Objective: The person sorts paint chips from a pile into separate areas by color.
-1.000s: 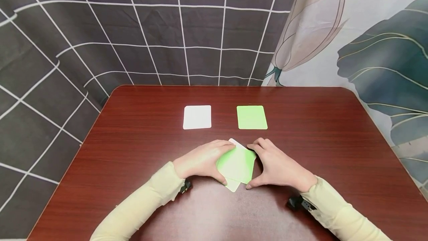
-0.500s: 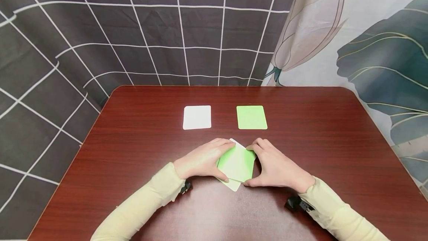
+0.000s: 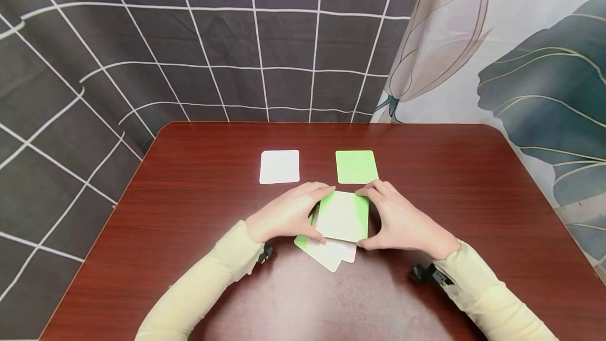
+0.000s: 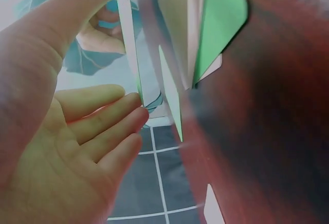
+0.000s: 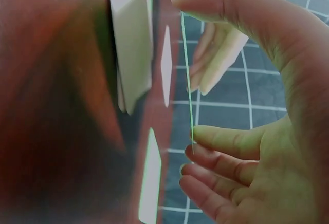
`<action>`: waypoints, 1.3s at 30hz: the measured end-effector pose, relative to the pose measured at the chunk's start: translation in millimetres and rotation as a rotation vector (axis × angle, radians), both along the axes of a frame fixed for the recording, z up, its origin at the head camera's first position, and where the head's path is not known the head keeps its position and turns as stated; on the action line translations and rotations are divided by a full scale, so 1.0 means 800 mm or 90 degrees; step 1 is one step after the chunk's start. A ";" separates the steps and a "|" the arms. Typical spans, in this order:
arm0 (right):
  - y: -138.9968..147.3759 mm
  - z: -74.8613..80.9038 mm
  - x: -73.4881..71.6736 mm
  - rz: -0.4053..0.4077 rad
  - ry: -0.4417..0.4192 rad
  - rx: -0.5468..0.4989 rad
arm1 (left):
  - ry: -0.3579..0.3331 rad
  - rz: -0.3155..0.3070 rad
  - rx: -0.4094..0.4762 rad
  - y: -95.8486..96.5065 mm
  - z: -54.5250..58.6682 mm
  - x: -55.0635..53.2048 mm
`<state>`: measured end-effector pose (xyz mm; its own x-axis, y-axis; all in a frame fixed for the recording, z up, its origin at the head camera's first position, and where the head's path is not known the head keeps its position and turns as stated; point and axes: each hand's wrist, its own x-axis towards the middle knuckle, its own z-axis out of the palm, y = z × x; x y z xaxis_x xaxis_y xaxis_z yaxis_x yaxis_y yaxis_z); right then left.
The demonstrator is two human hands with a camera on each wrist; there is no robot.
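A green card [image 3: 343, 217] is pinched at its edges by the left grip [image 3: 292, 214] and the right grip [image 3: 404, 221], above a loose pile [image 3: 326, 255] on the worktop [image 3: 213, 172]. The pile is partly covered; its cards cannot be counted

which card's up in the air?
The green-edged card held between the left hand and right hand. Both wrist views show a gap beneath it; the white card, far green card and loose pile lie on the table.
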<state>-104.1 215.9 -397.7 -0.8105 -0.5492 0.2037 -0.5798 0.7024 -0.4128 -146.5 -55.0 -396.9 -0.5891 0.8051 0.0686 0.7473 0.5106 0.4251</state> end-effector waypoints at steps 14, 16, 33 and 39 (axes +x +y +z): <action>0.026 0.039 -0.045 -0.021 0.033 0.014 | 0.003 0.045 0.015 0.031 0.024 -0.048; 0.030 0.045 -0.058 -0.032 0.039 0.023 | 0.008 0.052 0.016 0.039 0.031 -0.060; 0.050 0.025 -0.166 -0.054 -0.137 0.080 | -0.015 0.102 -0.013 0.079 0.001 -0.136; 0.050 0.005 -0.176 -0.034 -0.178 0.093 | -0.075 0.107 -0.031 0.079 -0.022 -0.140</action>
